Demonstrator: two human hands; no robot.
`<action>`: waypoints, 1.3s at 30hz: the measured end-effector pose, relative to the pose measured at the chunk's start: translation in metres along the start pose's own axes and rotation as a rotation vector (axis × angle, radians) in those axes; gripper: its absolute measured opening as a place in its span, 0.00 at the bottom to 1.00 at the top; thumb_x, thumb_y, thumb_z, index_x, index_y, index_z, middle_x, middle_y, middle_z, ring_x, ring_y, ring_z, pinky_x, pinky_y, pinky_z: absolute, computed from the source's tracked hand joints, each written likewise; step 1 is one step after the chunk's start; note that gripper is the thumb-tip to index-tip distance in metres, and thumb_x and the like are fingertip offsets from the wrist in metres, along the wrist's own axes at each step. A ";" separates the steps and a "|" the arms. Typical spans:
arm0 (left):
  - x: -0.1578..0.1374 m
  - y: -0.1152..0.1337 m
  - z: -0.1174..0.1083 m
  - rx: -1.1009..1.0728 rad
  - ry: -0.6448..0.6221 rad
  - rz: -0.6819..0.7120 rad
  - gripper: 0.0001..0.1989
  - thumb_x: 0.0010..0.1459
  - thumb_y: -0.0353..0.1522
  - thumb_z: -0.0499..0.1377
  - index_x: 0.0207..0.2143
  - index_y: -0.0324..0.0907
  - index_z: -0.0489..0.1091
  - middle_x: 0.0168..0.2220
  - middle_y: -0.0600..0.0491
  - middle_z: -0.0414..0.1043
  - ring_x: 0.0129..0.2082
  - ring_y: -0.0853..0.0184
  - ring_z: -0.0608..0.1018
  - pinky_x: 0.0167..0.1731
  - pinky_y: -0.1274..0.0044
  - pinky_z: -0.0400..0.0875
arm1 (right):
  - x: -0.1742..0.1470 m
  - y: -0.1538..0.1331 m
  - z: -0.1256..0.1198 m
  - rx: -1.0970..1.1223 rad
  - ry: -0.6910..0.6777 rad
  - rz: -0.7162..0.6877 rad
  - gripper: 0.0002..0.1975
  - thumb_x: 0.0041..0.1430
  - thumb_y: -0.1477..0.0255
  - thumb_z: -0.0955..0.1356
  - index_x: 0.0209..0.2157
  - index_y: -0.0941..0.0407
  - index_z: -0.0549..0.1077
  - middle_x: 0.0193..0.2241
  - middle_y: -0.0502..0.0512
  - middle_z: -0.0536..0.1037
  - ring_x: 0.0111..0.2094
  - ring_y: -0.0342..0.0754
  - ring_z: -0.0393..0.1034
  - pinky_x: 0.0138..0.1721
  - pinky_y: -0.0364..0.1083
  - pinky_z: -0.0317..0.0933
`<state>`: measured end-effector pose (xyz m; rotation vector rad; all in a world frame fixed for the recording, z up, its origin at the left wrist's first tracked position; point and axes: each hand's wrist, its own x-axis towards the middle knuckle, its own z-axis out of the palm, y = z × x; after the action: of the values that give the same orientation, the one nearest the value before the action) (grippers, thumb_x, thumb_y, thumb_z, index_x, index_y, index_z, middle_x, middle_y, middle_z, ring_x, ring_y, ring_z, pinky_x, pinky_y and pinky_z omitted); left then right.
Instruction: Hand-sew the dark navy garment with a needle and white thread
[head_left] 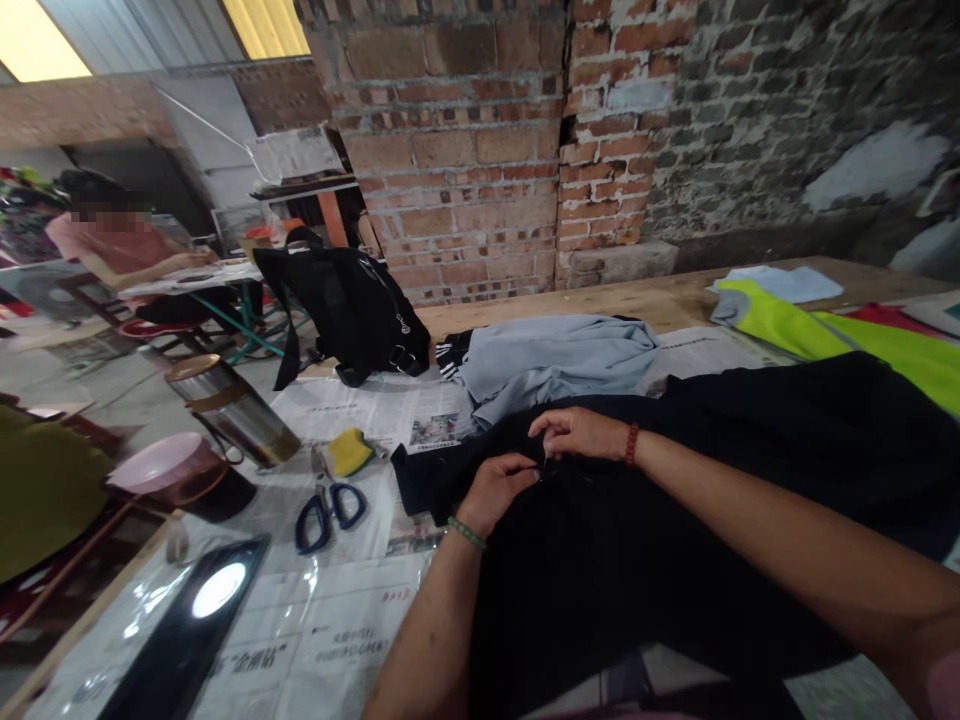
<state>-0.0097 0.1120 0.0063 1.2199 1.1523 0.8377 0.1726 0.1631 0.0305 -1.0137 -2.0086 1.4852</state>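
A large black garment (675, 540) lies spread over the wooden table (675, 295) in front of me. My left hand (495, 490), with a green bead bracelet, pinches the black cloth near its upper edge. My right hand (577, 432), with a red bead bracelet, pinches the same cloth just beside it, fingertips close to the left hand's. Whether a needle or thread sits between the fingers is too small to tell.
Blue-handled scissors (330, 510) and a yellow sponge (349, 452) lie on newspaper to the left. A steel kettle (232, 410), pink bowl (169, 465), phone (191, 625), black backpack (345, 305), grey garment (555, 365) and neon-yellow vest (840, 340) are around. A seated person (120, 250) is far left.
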 end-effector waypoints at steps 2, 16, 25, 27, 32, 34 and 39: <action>0.000 -0.001 0.001 0.014 0.000 0.016 0.07 0.39 0.33 0.62 0.24 0.39 0.74 0.20 0.58 0.67 0.19 0.74 0.65 0.22 0.81 0.58 | 0.000 -0.001 0.001 0.037 -0.008 0.008 0.15 0.47 0.76 0.64 0.40 0.59 0.66 0.24 0.48 0.72 0.24 0.38 0.66 0.22 0.37 0.56; 0.002 -0.001 -0.001 -0.131 0.100 -0.059 0.10 0.37 0.35 0.65 0.22 0.38 0.72 0.18 0.57 0.68 0.18 0.74 0.67 0.20 0.81 0.58 | -0.007 -0.005 0.012 -0.474 0.325 -0.254 0.17 0.51 0.80 0.60 0.43 0.57 0.68 0.39 0.56 0.73 0.40 0.44 0.67 0.43 0.45 0.59; 0.002 -0.002 -0.002 -0.158 0.087 -0.049 0.09 0.37 0.35 0.65 0.21 0.38 0.74 0.21 0.54 0.72 0.23 0.71 0.70 0.26 0.79 0.62 | -0.042 0.011 0.036 -0.522 0.467 -0.468 0.13 0.49 0.76 0.65 0.39 0.53 0.70 0.39 0.56 0.72 0.43 0.48 0.64 0.46 0.52 0.58; 0.002 -0.002 -0.002 -0.156 0.076 -0.050 0.09 0.37 0.35 0.65 0.22 0.38 0.74 0.21 0.54 0.72 0.23 0.71 0.70 0.27 0.79 0.62 | -0.042 0.017 0.043 -0.515 0.471 -0.468 0.14 0.49 0.75 0.66 0.40 0.52 0.70 0.40 0.56 0.71 0.44 0.48 0.64 0.46 0.52 0.58; 0.000 0.000 -0.001 -0.156 0.060 -0.049 0.08 0.38 0.35 0.65 0.22 0.38 0.74 0.22 0.54 0.73 0.25 0.71 0.70 0.28 0.79 0.62 | -0.033 0.027 0.053 -0.450 0.546 -0.451 0.05 0.52 0.71 0.65 0.32 0.52 0.73 0.36 0.55 0.73 0.40 0.47 0.66 0.43 0.51 0.60; 0.000 0.000 0.001 -0.144 0.053 -0.051 0.09 0.38 0.35 0.65 0.22 0.38 0.75 0.22 0.54 0.73 0.25 0.70 0.71 0.28 0.79 0.62 | -0.031 0.030 0.056 -0.424 0.577 -0.456 0.05 0.53 0.71 0.65 0.31 0.52 0.73 0.35 0.54 0.74 0.40 0.47 0.66 0.43 0.51 0.60; 0.003 -0.003 0.005 -0.141 0.041 -0.059 0.10 0.36 0.36 0.65 0.21 0.38 0.75 0.22 0.53 0.73 0.26 0.69 0.70 0.30 0.78 0.62 | -0.032 0.037 0.060 -0.434 0.633 -0.499 0.05 0.53 0.70 0.65 0.32 0.51 0.72 0.34 0.54 0.74 0.40 0.48 0.66 0.45 0.53 0.60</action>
<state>-0.0045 0.1124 0.0023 1.0527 1.1369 0.8882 0.1605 0.1072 -0.0216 -0.8926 -1.9215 0.4020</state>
